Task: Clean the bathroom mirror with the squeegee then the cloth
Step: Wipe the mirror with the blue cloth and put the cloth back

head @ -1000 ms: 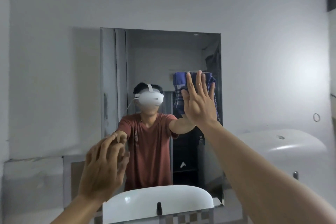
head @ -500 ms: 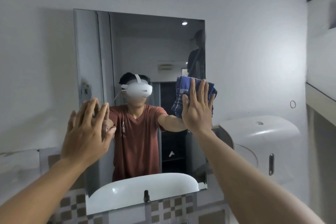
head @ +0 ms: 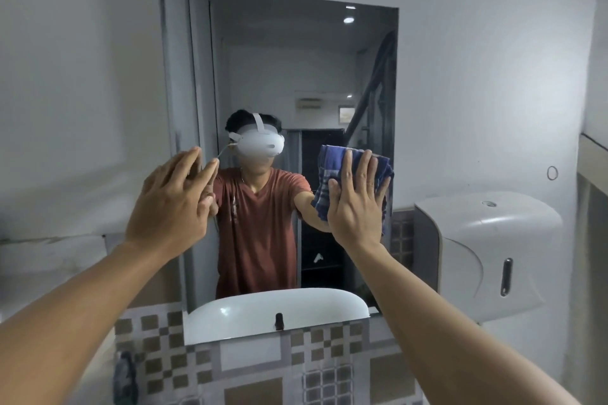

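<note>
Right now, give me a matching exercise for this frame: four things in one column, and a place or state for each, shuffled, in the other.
Things:
1. cloth
2. left hand
3. paper dispenser
4. right hand

Places or states:
A. on the wall right of the mirror
B. open, empty, at the mirror's left side
C. blue checked, against the glass
D. flat, pressing the cloth

Pairs: 1-C, 2-B, 3-A, 4-D

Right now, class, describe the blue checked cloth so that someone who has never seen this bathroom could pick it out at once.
Find the frameless rectangular wall mirror above the white basin. At mid-height near its right edge, the right hand presses flat with fingers spread against the glass. The blue checked cloth is the bunched fabric pinned under that palm, the only patterned blue thing against grey walls and the white plastic wall dispenser beside it.
</note>
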Motion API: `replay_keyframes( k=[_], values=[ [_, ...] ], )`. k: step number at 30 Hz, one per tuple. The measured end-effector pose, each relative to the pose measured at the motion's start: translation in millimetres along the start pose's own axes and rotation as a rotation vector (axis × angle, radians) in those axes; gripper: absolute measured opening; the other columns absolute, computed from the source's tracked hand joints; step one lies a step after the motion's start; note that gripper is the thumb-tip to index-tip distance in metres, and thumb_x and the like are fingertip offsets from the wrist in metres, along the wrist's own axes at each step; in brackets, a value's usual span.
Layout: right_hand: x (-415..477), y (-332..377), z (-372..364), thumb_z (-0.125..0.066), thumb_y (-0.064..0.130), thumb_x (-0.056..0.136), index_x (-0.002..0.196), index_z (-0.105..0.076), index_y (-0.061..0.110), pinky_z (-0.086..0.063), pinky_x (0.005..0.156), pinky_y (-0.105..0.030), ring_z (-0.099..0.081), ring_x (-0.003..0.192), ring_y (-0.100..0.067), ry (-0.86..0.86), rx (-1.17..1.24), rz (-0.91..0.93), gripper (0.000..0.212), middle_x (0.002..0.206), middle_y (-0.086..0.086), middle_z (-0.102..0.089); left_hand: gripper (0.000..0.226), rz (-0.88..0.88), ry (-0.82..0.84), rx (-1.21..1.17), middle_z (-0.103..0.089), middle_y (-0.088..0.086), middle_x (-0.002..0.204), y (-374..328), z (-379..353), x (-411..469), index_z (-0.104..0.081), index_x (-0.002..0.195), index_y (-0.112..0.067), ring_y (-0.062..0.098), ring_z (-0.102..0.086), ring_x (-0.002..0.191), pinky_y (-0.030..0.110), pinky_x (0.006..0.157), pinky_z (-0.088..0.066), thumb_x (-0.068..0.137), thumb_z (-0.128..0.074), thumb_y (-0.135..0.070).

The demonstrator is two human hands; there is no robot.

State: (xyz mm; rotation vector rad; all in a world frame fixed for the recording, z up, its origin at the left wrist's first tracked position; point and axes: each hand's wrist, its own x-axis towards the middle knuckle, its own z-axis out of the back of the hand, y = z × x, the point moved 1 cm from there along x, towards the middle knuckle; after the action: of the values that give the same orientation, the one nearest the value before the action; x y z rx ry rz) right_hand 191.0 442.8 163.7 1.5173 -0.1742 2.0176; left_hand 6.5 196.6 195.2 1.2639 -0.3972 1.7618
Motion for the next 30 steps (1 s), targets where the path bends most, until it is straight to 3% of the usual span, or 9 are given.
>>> replay_keyframes(
  k=[6, 10, 15, 20, 25, 30],
  values=[
    [3, 53, -8, -0.017, 0.043, 0.107, 0.162, -0.011, 0.018, 0.001, 0.123, -0.061, 0.005, 0.156, -0.027, 0.016, 0.022, 0.145, 0.060, 0.169, -0.015, -0.004, 0.071, -0.003, 0.020, 0.016, -0.037, 0.019, 0.155, 12, 8, 0, -0.046, 0.149, -0.008, 0.038, -0.037, 0.141, 0.057, 0.114, -0.038, 0.086, -0.071, -0.029],
    [8, 85, -13, -0.031, 0.037, 0.108, 0.161, -0.017, 0.017, 0.004, 0.123, -0.059, 0.003, 0.156, -0.025, 0.022, 0.083, 0.223, 0.058, 0.168, -0.015, -0.006, 0.060, -0.028, -0.014, 0.003, -0.042, 0.019, 0.152, 20, 10, 3, -0.046, 0.148, -0.006, 0.036, -0.041, 0.140, 0.050, 0.115, -0.037, 0.092, -0.061, -0.023],
    [0, 115, -19, -0.027, 0.038, 0.108, 0.161, -0.010, 0.021, 0.009, 0.123, -0.057, 0.008, 0.155, -0.025, 0.070, 0.041, 0.377, 0.057, 0.168, -0.015, -0.005, 0.052, -0.025, -0.076, 0.011, -0.046, 0.021, 0.147, 32, 19, 22, -0.047, 0.146, -0.002, 0.037, -0.047, 0.133, 0.048, 0.109, -0.043, 0.099, -0.036, -0.020],
    [-23, 138, -28, -0.026, 0.041, 0.108, 0.160, -0.017, 0.021, -0.004, 0.123, -0.062, -0.012, 0.155, -0.030, 0.080, 0.012, 0.506, 0.057, 0.167, -0.016, -0.015, 0.053, -0.079, -0.020, 0.039, -0.041, 0.024, 0.153, 38, 25, 34, -0.046, 0.145, 0.002, 0.040, -0.041, 0.142, 0.053, 0.117, -0.038, 0.095, -0.052, -0.016],
    [-62, 152, -51, -0.033, 0.037, 0.107, 0.161, -0.017, 0.019, -0.005, 0.122, -0.063, -0.011, 0.156, -0.029, 0.181, -0.014, 0.687, 0.059, 0.168, -0.014, -0.013, 0.054, -0.097, -0.003, 0.043, -0.041, 0.022, 0.154, 43, 27, 35, -0.046, 0.146, 0.000, 0.037, -0.039, 0.145, 0.054, 0.119, -0.035, 0.095, -0.060, -0.011],
    [-92, 147, -59, -0.032, 0.034, 0.108, 0.160, -0.019, 0.017, -0.005, 0.123, -0.060, -0.009, 0.156, -0.028, 0.223, -0.036, 0.788, 0.057, 0.167, -0.014, -0.018, 0.052, -0.103, 0.013, 0.073, -0.038, 0.021, 0.157, 45, 27, 36, -0.044, 0.149, -0.003, 0.036, -0.036, 0.147, 0.052, 0.119, -0.035, 0.099, -0.052, -0.016]
  ],
)
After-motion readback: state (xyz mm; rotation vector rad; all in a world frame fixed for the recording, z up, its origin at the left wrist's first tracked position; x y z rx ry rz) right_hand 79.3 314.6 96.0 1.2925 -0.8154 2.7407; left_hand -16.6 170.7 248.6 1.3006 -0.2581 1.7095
